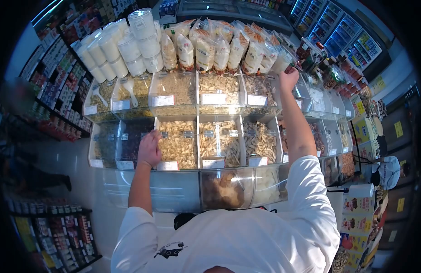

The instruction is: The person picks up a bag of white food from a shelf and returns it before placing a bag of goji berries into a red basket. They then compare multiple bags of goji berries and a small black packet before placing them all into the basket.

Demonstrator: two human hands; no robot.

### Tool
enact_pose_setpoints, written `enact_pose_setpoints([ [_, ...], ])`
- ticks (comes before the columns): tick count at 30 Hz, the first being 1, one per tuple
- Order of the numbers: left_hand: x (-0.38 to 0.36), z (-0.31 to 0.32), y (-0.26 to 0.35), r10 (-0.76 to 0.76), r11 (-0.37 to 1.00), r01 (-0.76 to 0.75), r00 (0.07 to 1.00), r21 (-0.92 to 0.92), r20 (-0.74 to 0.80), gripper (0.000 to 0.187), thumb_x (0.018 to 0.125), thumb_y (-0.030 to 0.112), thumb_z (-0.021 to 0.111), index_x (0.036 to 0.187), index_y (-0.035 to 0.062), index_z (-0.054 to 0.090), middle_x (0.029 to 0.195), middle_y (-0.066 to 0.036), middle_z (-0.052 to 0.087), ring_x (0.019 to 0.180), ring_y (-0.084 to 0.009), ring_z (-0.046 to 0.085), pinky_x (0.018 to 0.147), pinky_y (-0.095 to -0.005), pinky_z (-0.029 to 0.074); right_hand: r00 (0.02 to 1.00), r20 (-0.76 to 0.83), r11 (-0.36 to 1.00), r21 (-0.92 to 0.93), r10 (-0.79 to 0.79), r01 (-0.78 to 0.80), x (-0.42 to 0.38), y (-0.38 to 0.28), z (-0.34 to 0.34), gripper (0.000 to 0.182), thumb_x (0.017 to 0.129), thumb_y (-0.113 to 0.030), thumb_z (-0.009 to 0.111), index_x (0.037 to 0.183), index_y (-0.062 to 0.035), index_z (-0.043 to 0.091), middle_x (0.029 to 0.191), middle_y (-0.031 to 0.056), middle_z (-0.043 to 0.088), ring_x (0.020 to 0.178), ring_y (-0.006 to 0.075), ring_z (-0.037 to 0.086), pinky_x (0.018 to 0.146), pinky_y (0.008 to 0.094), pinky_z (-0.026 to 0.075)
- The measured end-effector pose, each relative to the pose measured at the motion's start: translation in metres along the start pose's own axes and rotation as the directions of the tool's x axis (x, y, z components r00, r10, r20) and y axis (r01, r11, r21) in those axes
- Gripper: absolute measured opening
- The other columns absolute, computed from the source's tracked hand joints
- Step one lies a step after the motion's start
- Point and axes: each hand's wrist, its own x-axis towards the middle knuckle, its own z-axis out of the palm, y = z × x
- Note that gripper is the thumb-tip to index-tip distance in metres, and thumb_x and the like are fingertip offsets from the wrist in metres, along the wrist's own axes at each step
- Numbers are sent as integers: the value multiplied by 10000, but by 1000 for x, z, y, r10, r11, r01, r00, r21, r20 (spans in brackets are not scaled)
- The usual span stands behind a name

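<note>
My left hand [149, 149] is at the front row of bins, above the divider between a bin of dark dried food [130, 141] and a bin of pale dried slices [177, 143]. Its fingers are bent together by the edge of the clear lid; whatever lies between them is hidden. Farther off, my right hand [289, 79] reaches over the back row to the right end of the stacked bags. Its fingers close at the lower part of a clear plastic bag [283, 61]. Beside that stand several filled bags [204, 48] with pale contents.
White-lidded tubs [142, 27] are stacked at the back left. White scoops [130, 91] rest on the back left bins. Lower clear-fronted bins [226, 189] line the counter before me. Shelves [55, 82] and a person's dark leg [42, 179] are at left; lit fridges [338, 34] stand behind.
</note>
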Motion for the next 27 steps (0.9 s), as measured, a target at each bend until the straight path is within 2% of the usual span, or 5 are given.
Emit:
enact_pose_setpoints([
  [10,3,-6,2,-11,1000,11,1000,10,23,509,719,59,571,1228,81,574,1377,-164,559,1324,-359,500,1110,-499,397,961,178,977,-69,210,-200,8,9,18,479,792,-325,793,1157,-44,660,1072,125,730,1002,276,695,903,388,518],
  [17,2,-5,1,-23,1000,23,999,15,30,531,721,71,577,1252,73,583,1365,-169,564,1317,-359,506,1101,-494,403,946,283,977,98,154,-189,-9,-10,26,330,876,-237,731,1114,-24,647,1024,148,735,946,282,703,845,385,526],
  [19,2,-3,-1,-10,1000,9,1000,25,26,549,721,71,577,1270,65,582,1365,-174,564,1311,-359,510,1098,-491,404,963,266,990,122,35,-70,-10,-6,34,311,898,-228,709,1106,-6,644,1018,155,732,941,277,702,838,380,527],
  [23,2,-5,2,-10,1000,10,1000,10,3,557,710,34,565,1266,60,595,1372,-178,560,1294,-378,515,1084,-491,414,948,307,983,131,82,-128,-8,-6,21,367,796,-168,713,1103,15,635,1097,174,706,980,295,690,865,394,519],
  [27,3,-3,0,0,1000,0,1000,11,-8,558,712,49,570,1270,55,585,1362,-181,565,1296,-372,516,1091,-494,409,989,38,987,-76,144,-141,3,-21,-4,507,729,-139,698,1197,22,589,1242,217,619,1083,354,635,959,417,483],
])
